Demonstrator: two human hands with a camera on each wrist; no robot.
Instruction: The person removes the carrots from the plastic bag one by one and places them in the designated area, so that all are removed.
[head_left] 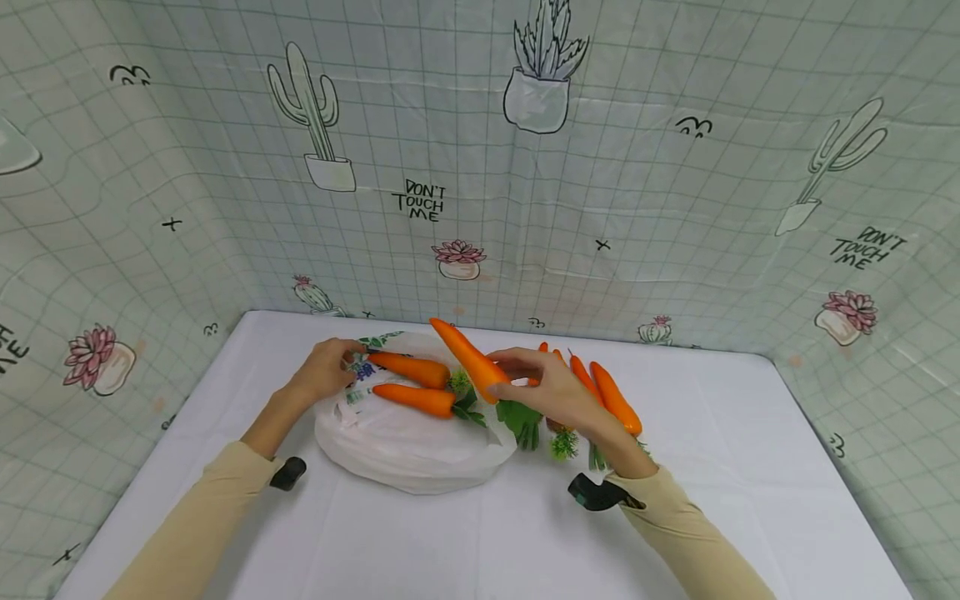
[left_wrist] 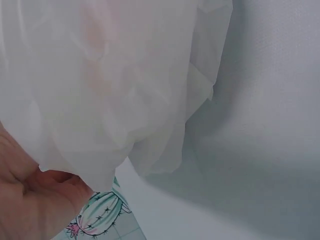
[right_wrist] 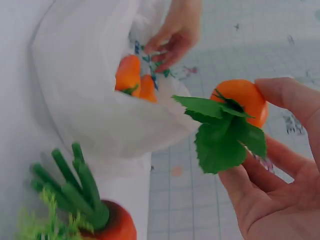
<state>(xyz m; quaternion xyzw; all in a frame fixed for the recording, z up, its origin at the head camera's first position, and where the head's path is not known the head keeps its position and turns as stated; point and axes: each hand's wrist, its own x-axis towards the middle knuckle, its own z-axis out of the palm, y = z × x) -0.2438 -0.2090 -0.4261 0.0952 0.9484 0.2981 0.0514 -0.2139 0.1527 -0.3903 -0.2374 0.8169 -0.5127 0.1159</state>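
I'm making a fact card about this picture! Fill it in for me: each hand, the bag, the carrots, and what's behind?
Left hand's grip: on the edge of a thin white plastic bag with printed markings
Right hand's grip: pinching a tapered orange carrot with green leaves, near its leafy end
In the bag's opening: two orange carrots with green tops
Right of the bag: more orange carrots, partly hidden, exact count unclear
Behind: pale grid-patterned cloth with cactus drawings

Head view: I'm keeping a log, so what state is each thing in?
White bag: open, lying on the table.
Carrots in the bag: lying side by side.
Held carrot: raised, tilted, pinched by the right hand.
Carrots right of the bag: lying on the table.
Left hand: gripping the bag's rim.
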